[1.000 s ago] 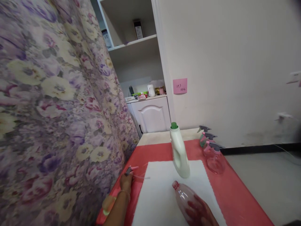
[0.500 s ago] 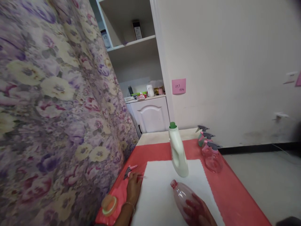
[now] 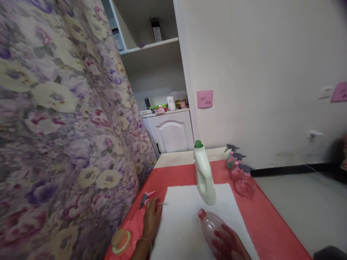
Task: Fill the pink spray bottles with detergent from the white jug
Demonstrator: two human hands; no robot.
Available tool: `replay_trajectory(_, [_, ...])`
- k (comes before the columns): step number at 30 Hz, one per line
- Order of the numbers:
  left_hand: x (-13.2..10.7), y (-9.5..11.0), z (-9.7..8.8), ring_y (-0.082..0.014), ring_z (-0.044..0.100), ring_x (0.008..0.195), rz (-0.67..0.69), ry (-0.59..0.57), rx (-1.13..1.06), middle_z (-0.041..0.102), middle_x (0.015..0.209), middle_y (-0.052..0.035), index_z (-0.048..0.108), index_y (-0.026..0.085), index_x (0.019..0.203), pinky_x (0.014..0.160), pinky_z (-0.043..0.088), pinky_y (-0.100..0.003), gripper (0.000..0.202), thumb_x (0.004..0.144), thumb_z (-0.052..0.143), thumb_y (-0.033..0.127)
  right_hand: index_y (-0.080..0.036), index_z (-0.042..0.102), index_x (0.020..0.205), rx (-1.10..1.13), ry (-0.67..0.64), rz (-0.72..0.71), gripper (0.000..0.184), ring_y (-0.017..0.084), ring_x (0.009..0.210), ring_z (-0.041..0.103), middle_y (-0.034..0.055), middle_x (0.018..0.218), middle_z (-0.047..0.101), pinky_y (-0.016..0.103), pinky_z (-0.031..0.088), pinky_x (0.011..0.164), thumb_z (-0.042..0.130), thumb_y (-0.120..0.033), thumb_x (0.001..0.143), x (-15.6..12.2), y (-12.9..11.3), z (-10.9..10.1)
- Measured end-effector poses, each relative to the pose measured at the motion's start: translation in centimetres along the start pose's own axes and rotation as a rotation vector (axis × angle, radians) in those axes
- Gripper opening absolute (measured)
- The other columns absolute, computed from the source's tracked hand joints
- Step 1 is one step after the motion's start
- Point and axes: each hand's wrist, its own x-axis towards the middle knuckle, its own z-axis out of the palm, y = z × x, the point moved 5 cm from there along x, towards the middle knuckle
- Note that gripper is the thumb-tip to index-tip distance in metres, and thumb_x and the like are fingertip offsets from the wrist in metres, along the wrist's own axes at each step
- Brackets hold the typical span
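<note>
The right hand (image 3: 234, 243) has its grip wrapped round the body of a clear pinkish bottle (image 3: 213, 225), fingers showing through the plastic. That bottle is over the near part of the white sheet (image 3: 181, 220), tilted, its neck pointing away from the person and a little to the left. There's no spray head on the neck. Whether its base touches the sheet I can't tell from here.

Over on the left, the left hand (image 3: 152, 218) is down at a loose spray head (image 3: 143, 200) on the red surface (image 3: 173, 175), just beside the sheet. A thin tube (image 3: 162, 203) pokes out past the fingers towards the sheet's edge. I can't tell whether that grip has closed on anything; the back of the hand hides it.

So I'd call the step in hand a reach for the spray head, with the bottle held steady in the other hand. Lifting the head would call for a firm pinch near its collar, and some care not to snag the tube.

The pale jug (image 3: 206, 182) stands on the sheet's far side, beyond the bottle, and three spray bottles (image 3: 245, 187) line the right edge.
</note>
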Motion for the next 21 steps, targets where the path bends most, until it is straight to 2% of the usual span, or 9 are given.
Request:
replay_trajectory(3, [-2.4,0.8,-0.2,-0.0344,0.053,0.115,-0.023,0.004,-0.058,0.065,0.106,-0.0095,0.069,0.024,0.091,0.106,0.036,-0.049,0.025,0.069,0.067,0.035,-0.034,0.069,0.103,0.066,0.054,0.029,0.063,0.037,0.096,0.072,0.0058,0.105,0.075,0.058,0.047,0.095,0.092,-0.044,0.044,-0.7,-0.5,0.6])
replay_trajectory(5, [-4.7,1.5,1.1,-0.0322,0.061,0.096,-0.030,-0.096,-0.107,0.068,0.096,-0.0092,0.070,0.024,0.089,0.093,0.046,-0.046,0.024,0.069,0.070,0.037,-0.034,0.069,0.104,0.089,0.035,0.026,0.066,0.037,0.097,0.071,0.0061,0.103,0.076,0.058,0.048,0.092,0.093,-0.040,0.043,-1.1,-1.3,2.1])
replay_trajectory(6, [-6.0,1.8,2.2,-0.0310,0.063,0.089,-0.034,-0.158,-0.128,0.069,0.092,-0.0093,0.071,0.025,0.089,0.087,0.049,-0.044,0.024,0.069,0.071,0.038,-0.033,0.069,0.106,0.104,0.005,0.015,0.069,0.038,0.100,0.070,0.0068,0.104,0.076,0.058,0.048,0.092,0.094,-0.040,0.042,-1.4,-1.9,3.1])
replay_trajectory(8, [-8.4,2.6,5.0,-0.0301,0.066,0.087,-0.045,-0.327,-0.198,0.072,0.097,-0.0106,0.073,0.026,0.097,0.082,0.052,-0.042,0.031,0.070,0.073,0.041,-0.032,0.069,0.107,0.126,-0.059,0.023,0.070,0.036,0.108,0.068,0.0080,0.108,0.076,0.056,0.046,0.097,0.094,-0.041,0.042,-2.0,-2.9,5.6])
replay_trajectory(11, [-11.5,3.5,9.8,-0.0346,0.061,0.113,-0.212,-0.666,-0.581,0.061,0.131,-0.0163,0.060,0.029,0.126,0.097,0.047,-0.046,0.071,0.061,0.080,0.052,-0.028,0.069,0.109,0.113,-0.149,0.045,0.057,0.032,0.116,0.064,0.0087,0.115,0.074,0.052,0.039,0.107,0.089,-0.037,0.057,-3.1,-4.0,9.5])
replay_trajectory(13, [-12.3,4.1,11.7,-0.0374,0.054,0.126,-0.268,-0.763,-0.743,0.054,0.139,-0.0175,0.053,0.030,0.132,0.104,0.043,-0.047,0.088,0.053,0.086,0.054,-0.027,0.068,0.112,0.069,-0.180,0.026,0.056,0.033,0.117,0.063,0.0093,0.116,0.073,0.053,0.036,0.109,0.087,-0.039,0.061,-3.4,-4.2,11.2])
replay_trajectory(16, [-11.8,4.7,12.5,-0.0397,0.051,0.128,-0.290,-0.775,-0.829,0.055,0.137,-0.0183,0.051,0.030,0.130,0.103,0.044,-0.049,0.091,0.049,0.088,0.052,-0.025,0.064,0.118,-0.056,-0.179,0.013,0.067,0.035,0.122,0.059,0.0115,0.121,0.071,0.056,0.033,0.110,0.088,-0.044,0.057,-2.9,-3.5,11.8])
replay_trajectory(18, [-10.9,4.6,11.9,-0.0398,0.055,0.123,-0.286,-0.696,-0.769,0.059,0.131,-0.0193,0.053,0.026,0.125,0.100,0.046,-0.050,0.088,0.048,0.089,0.048,-0.026,0.062,0.121,-0.147,-0.143,-0.037,0.076,0.035,0.127,0.055,0.0125,0.129,0.066,0.055,0.032,0.112,0.090,-0.045,0.053,-2.2,-3.2,10.9])
replay_trajectory(21, [-9.5,4.7,10.5,-0.0364,0.058,0.119,-0.221,-0.571,-0.604,0.063,0.125,-0.0171,0.053,0.022,0.120,0.101,0.047,-0.048,0.079,0.051,0.087,0.039,-0.028,0.060,0.121,-0.305,-0.035,-0.160,0.078,0.035,0.124,0.057,0.0129,0.131,0.063,0.053,0.039,0.108,0.091,-0.046,0.052,-1.2,-3.5,8.8])
